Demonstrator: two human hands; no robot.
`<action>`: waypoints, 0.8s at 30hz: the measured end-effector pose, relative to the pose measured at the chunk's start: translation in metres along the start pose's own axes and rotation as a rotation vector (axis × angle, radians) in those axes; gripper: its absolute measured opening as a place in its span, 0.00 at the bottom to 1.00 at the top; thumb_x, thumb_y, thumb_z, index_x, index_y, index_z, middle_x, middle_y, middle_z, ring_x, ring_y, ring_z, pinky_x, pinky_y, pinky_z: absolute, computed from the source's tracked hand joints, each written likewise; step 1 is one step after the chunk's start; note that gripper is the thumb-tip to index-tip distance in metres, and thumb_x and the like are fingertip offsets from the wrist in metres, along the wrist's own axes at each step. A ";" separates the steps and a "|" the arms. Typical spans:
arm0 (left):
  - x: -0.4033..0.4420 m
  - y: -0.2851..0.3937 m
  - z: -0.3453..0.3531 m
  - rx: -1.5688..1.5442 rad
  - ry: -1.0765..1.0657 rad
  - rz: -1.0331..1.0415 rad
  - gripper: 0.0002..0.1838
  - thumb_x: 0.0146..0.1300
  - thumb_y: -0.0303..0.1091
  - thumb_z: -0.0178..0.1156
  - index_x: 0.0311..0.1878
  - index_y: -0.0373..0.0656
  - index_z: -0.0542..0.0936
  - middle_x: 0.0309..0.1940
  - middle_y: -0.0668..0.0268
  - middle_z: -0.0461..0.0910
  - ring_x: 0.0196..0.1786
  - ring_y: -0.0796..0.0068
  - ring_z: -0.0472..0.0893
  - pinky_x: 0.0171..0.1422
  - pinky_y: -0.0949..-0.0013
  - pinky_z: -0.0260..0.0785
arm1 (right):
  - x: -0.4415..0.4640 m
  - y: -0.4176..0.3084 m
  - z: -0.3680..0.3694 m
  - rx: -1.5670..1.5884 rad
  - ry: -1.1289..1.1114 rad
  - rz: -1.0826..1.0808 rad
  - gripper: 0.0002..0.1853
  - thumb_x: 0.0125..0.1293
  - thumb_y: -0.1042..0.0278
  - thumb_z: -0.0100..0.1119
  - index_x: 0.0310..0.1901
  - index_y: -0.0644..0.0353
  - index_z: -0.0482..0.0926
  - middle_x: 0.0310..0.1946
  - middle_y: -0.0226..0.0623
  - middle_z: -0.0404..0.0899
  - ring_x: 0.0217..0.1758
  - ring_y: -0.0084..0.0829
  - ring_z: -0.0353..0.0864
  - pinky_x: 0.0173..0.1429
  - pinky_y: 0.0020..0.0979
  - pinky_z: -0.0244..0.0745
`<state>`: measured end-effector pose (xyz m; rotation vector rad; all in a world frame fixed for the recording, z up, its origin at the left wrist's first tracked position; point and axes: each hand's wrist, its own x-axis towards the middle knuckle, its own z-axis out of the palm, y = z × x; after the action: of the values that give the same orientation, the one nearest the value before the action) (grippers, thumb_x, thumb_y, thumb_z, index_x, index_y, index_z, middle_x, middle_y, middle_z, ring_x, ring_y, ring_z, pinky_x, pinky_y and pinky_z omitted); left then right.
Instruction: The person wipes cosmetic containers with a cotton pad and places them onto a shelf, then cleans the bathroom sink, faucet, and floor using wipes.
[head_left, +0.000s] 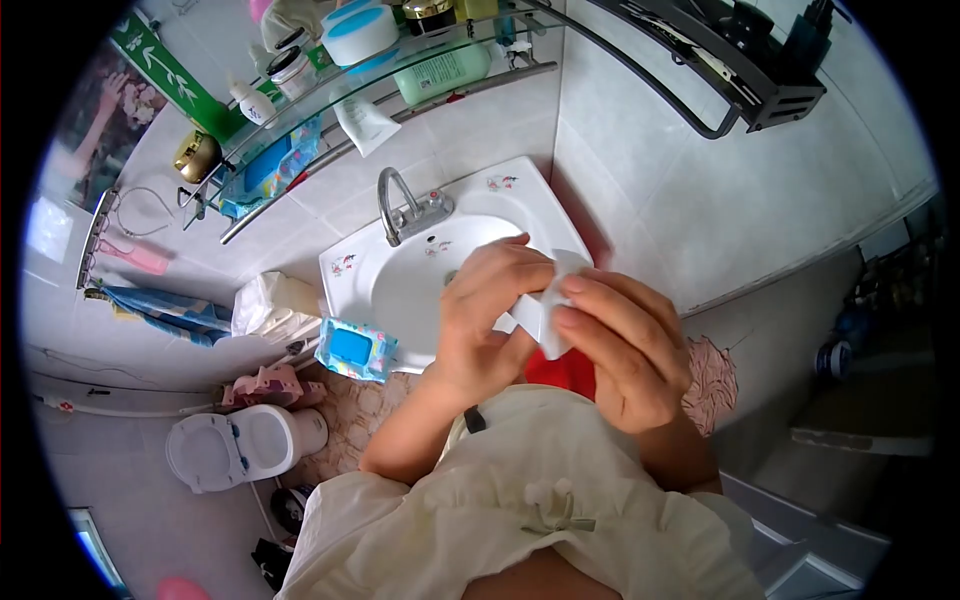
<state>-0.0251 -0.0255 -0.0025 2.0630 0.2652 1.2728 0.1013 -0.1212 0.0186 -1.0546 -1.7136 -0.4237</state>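
In front of my body, above the near right part of the white washbasin [535,185], both my hands are together around a small white piece [541,322]. It has flat pale faces and a thin rounded upper edge; whether it is a folded wipe, a pad or a small packet I cannot make out. My left hand [478,312] is closed on its left side, fingers curled over the top. From the right, my right hand [630,350] pinches it between thumb and fingers. Part of the piece is hidden by the fingers.
A chrome tap [392,205] rises at the basin's back. A blue wipes pack [356,350] rests on its left corner. Above, a glass shelf [330,105] carries several bottles and jars; a black rack [740,75] hangs right. A toilet [265,440] stands lower left.
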 end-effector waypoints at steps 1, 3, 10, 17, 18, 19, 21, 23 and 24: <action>0.001 -0.003 -0.003 -0.062 -0.011 0.015 0.14 0.45 0.23 0.60 0.39 0.35 0.76 0.35 0.58 0.79 0.40 0.61 0.77 0.56 0.59 0.67 | -0.005 0.002 -0.003 -0.014 0.022 0.043 0.12 0.51 0.80 0.60 0.39 0.69 0.79 0.42 0.46 0.78 0.45 0.40 0.79 0.46 0.34 0.77; -0.001 -0.013 -0.009 -0.280 -0.003 0.064 0.19 0.50 0.28 0.62 0.46 0.37 0.71 0.37 0.57 0.77 0.40 0.64 0.75 0.50 0.64 0.67 | -0.014 0.007 -0.009 -0.110 -0.010 0.172 0.10 0.51 0.84 0.57 0.37 0.71 0.79 0.40 0.46 0.79 0.44 0.41 0.79 0.45 0.33 0.76; -0.001 -0.006 0.001 -1.141 0.073 -0.412 0.24 0.59 0.44 0.57 0.54 0.41 0.64 0.38 0.57 0.69 0.37 0.68 0.74 0.39 0.68 0.67 | -0.021 0.008 -0.005 0.320 0.334 0.453 0.12 0.54 0.86 0.57 0.42 0.71 0.74 0.44 0.51 0.74 0.46 0.39 0.78 0.50 0.32 0.74; -0.004 -0.007 0.008 -1.280 0.021 -0.607 0.35 0.64 0.65 0.37 0.50 0.38 0.68 0.36 0.64 0.68 0.35 0.74 0.69 0.36 0.73 0.64 | -0.027 -0.013 0.019 0.261 0.074 0.208 0.15 0.46 0.82 0.64 0.39 0.67 0.78 0.43 0.43 0.76 0.44 0.37 0.79 0.47 0.29 0.74; -0.006 -0.008 0.010 -1.259 0.030 -0.630 0.35 0.65 0.64 0.35 0.49 0.37 0.68 0.37 0.65 0.66 0.36 0.75 0.67 0.35 0.73 0.63 | -0.024 -0.013 0.026 0.220 0.040 0.107 0.15 0.44 0.81 0.64 0.38 0.66 0.80 0.41 0.41 0.77 0.43 0.35 0.79 0.45 0.29 0.74; -0.011 -0.011 0.015 -1.283 0.092 -0.636 0.33 0.66 0.63 0.34 0.53 0.40 0.69 0.42 0.65 0.73 0.38 0.76 0.73 0.42 0.72 0.67 | -0.021 -0.010 0.027 0.218 0.040 0.109 0.15 0.44 0.81 0.64 0.38 0.66 0.80 0.41 0.41 0.77 0.43 0.35 0.79 0.45 0.29 0.74; -0.021 0.004 0.026 -1.158 0.163 -0.714 0.32 0.68 0.61 0.33 0.53 0.41 0.70 0.43 0.65 0.73 0.40 0.76 0.74 0.44 0.72 0.67 | -0.006 -0.003 0.026 0.051 0.053 0.046 0.13 0.43 0.77 0.63 0.35 0.64 0.81 0.38 0.37 0.78 0.39 0.32 0.79 0.41 0.29 0.71; -0.033 0.006 0.025 -1.031 0.181 -0.781 0.29 0.70 0.56 0.31 0.53 0.43 0.71 0.44 0.66 0.74 0.44 0.76 0.75 0.48 0.72 0.68 | 0.012 0.006 0.025 -0.044 0.167 0.102 0.13 0.43 0.76 0.63 0.35 0.63 0.82 0.37 0.33 0.78 0.36 0.29 0.77 0.40 0.29 0.68; -0.033 0.004 0.021 -1.029 0.185 -0.779 0.29 0.70 0.56 0.31 0.53 0.43 0.71 0.44 0.66 0.74 0.44 0.76 0.75 0.48 0.72 0.68 | 0.011 0.006 0.025 -0.072 0.181 0.096 0.13 0.43 0.75 0.63 0.36 0.63 0.82 0.37 0.33 0.78 0.36 0.29 0.77 0.40 0.29 0.68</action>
<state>-0.0242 -0.0548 -0.0293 0.8241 0.3493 0.8129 0.0904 -0.0949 0.0172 -1.1111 -1.4915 -0.5068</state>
